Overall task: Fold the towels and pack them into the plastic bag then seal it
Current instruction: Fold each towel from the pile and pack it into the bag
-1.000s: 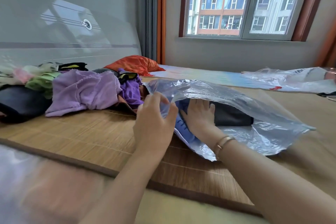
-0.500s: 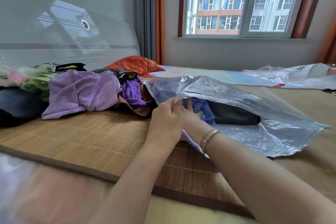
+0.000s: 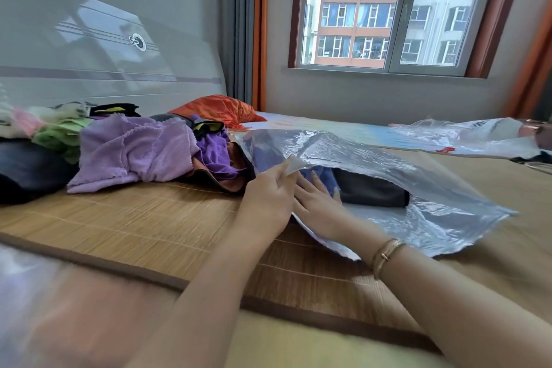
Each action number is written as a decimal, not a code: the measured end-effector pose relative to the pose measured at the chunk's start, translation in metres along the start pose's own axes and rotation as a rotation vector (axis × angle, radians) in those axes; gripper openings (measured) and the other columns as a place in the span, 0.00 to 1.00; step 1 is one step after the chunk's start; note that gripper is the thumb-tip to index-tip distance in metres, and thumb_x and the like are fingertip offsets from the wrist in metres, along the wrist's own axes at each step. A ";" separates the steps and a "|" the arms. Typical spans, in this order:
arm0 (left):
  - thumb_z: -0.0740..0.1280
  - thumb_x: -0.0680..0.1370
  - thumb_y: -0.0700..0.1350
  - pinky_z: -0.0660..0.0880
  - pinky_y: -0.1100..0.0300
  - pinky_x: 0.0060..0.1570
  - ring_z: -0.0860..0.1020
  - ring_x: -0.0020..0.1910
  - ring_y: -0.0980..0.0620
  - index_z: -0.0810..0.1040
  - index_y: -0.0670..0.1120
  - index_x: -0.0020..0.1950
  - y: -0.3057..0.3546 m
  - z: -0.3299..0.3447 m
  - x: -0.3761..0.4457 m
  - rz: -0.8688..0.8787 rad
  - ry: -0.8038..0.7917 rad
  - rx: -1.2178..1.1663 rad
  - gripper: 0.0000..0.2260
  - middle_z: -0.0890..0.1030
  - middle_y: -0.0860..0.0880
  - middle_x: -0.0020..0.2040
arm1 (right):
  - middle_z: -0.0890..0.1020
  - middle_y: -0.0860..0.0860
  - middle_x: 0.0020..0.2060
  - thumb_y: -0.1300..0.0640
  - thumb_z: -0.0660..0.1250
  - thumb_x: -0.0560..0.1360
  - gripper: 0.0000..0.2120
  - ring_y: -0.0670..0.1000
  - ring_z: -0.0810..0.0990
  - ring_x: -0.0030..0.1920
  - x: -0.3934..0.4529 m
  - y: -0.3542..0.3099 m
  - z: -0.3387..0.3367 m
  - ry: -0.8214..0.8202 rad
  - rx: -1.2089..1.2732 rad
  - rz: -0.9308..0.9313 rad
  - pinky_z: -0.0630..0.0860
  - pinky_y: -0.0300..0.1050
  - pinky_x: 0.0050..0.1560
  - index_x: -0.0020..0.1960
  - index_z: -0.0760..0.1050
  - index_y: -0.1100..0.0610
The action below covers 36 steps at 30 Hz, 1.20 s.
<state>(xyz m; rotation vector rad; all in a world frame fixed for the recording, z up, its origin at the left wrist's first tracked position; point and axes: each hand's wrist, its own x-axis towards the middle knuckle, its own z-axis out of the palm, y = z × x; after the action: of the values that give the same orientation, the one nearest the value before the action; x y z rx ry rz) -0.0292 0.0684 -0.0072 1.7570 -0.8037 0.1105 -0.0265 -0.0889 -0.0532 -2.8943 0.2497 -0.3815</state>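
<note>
- Head view shows the bag [image 3: 388, 176] lying on the bed mat [image 3: 149, 218] with its mouth toward the person, upper sheet lifted.
- Left hand [image 3: 268, 200] pinches the upper edge of the bag's mouth and holds it up.
- Right hand [image 3: 319, 203] reaches flat into the mouth, fingers fairly straight, resting on or pressing a blue towel [image 3: 321, 175] just inside; it seems to grip nothing.
- A dark towel [image 3: 370, 191] sits deeper in the bag, beside the blue one and touching it. So at least two towels look packed, the blue one perhaps not fully pushed in.
- Much is left, I judge: a heap of loose cloths lies just left of the bag, among them a lilac towel [image 3: 134, 152], a purple cloth [image 3: 213, 155], a green one [image 3: 59, 137] and dark pieces, all unfolded.
- The bag's mouth is open, so sealing is not yet done.
- A second bag [image 3: 478, 137] lies well apart at the far right, and an orange cloth [image 3: 218, 109] behind the heap.
</note>
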 end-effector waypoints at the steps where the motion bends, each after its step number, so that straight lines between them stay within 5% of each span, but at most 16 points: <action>1: 0.58 0.82 0.54 0.64 0.77 0.43 0.74 0.57 0.59 0.74 0.52 0.69 0.000 -0.002 -0.003 -0.014 -0.023 0.024 0.18 0.79 0.53 0.61 | 0.47 0.43 0.78 0.41 0.45 0.82 0.23 0.51 0.37 0.77 -0.017 0.000 -0.002 0.012 -0.021 -0.008 0.42 0.67 0.73 0.76 0.49 0.37; 5: 0.61 0.81 0.53 0.60 0.71 0.57 0.68 0.70 0.54 0.67 0.52 0.74 0.003 -0.013 -0.021 -0.063 -0.057 0.090 0.21 0.70 0.53 0.72 | 0.61 0.51 0.76 0.43 0.45 0.79 0.26 0.52 0.55 0.77 -0.083 -0.018 -0.017 0.144 -0.080 -0.092 0.57 0.54 0.74 0.75 0.61 0.47; 7: 0.63 0.80 0.51 0.63 0.65 0.60 0.68 0.70 0.52 0.67 0.52 0.74 0.007 -0.022 -0.033 -0.091 -0.040 0.092 0.22 0.70 0.51 0.72 | 0.74 0.52 0.66 0.43 0.46 0.76 0.28 0.55 0.70 0.67 -0.104 -0.032 -0.026 0.263 -0.083 -0.142 0.69 0.53 0.65 0.68 0.71 0.53; 9: 0.63 0.80 0.49 0.65 0.62 0.63 0.69 0.69 0.51 0.67 0.52 0.74 0.006 -0.033 -0.047 -0.125 -0.015 0.070 0.22 0.71 0.51 0.72 | 0.78 0.52 0.55 0.47 0.50 0.75 0.22 0.56 0.74 0.56 -0.116 -0.049 -0.032 0.339 -0.118 -0.193 0.74 0.54 0.55 0.60 0.75 0.56; 11: 0.64 0.79 0.47 0.69 0.62 0.60 0.75 0.64 0.50 0.69 0.52 0.72 0.001 -0.049 -0.058 -0.144 0.037 0.056 0.21 0.76 0.48 0.67 | 0.77 0.51 0.49 0.50 0.53 0.75 0.17 0.55 0.73 0.50 -0.121 -0.073 -0.037 0.410 -0.132 -0.236 0.74 0.52 0.50 0.55 0.76 0.55; 14: 0.63 0.79 0.43 0.70 0.72 0.41 0.79 0.47 0.54 0.74 0.51 0.68 -0.008 -0.082 -0.065 -0.206 0.155 0.072 0.17 0.81 0.51 0.58 | 0.75 0.50 0.48 0.51 0.54 0.75 0.15 0.53 0.72 0.51 -0.117 -0.109 -0.038 0.439 -0.098 -0.316 0.72 0.49 0.51 0.54 0.75 0.55; 19: 0.62 0.78 0.40 0.73 0.54 0.56 0.77 0.58 0.41 0.79 0.47 0.61 -0.045 -0.153 -0.065 -0.367 0.392 -0.004 0.13 0.81 0.44 0.58 | 0.74 0.51 0.55 0.50 0.55 0.76 0.17 0.53 0.71 0.56 -0.075 -0.173 -0.001 0.304 0.001 -0.379 0.72 0.49 0.56 0.60 0.74 0.54; 27: 0.59 0.79 0.41 0.69 0.60 0.47 0.77 0.55 0.47 0.79 0.49 0.61 -0.120 -0.212 -0.059 -0.502 0.491 0.013 0.14 0.80 0.48 0.58 | 0.56 0.55 0.77 0.52 0.58 0.78 0.18 0.57 0.56 0.75 0.061 -0.229 0.089 0.084 0.062 -0.165 0.61 0.50 0.70 0.65 0.72 0.57; 32: 0.59 0.79 0.41 0.66 0.61 0.38 0.74 0.46 0.51 0.78 0.49 0.61 -0.152 -0.234 -0.040 -0.543 0.454 0.100 0.14 0.79 0.48 0.57 | 0.46 0.52 0.78 0.49 0.53 0.78 0.22 0.55 0.42 0.78 0.137 -0.223 0.108 0.047 -0.101 -0.047 0.50 0.58 0.74 0.67 0.73 0.54; 36: 0.60 0.79 0.42 0.66 0.62 0.46 0.74 0.48 0.52 0.79 0.50 0.58 -0.173 -0.244 -0.027 -0.563 0.392 0.136 0.12 0.78 0.50 0.52 | 0.44 0.50 0.79 0.45 0.50 0.79 0.24 0.56 0.38 0.77 0.173 -0.216 0.113 -0.026 -0.243 -0.062 0.43 0.61 0.73 0.70 0.70 0.50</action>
<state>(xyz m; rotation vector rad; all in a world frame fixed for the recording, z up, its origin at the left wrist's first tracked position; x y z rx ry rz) 0.1253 0.3166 -0.0752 1.9439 -0.0069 0.1276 0.1990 0.1063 -0.0692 -3.1496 0.2161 -0.3451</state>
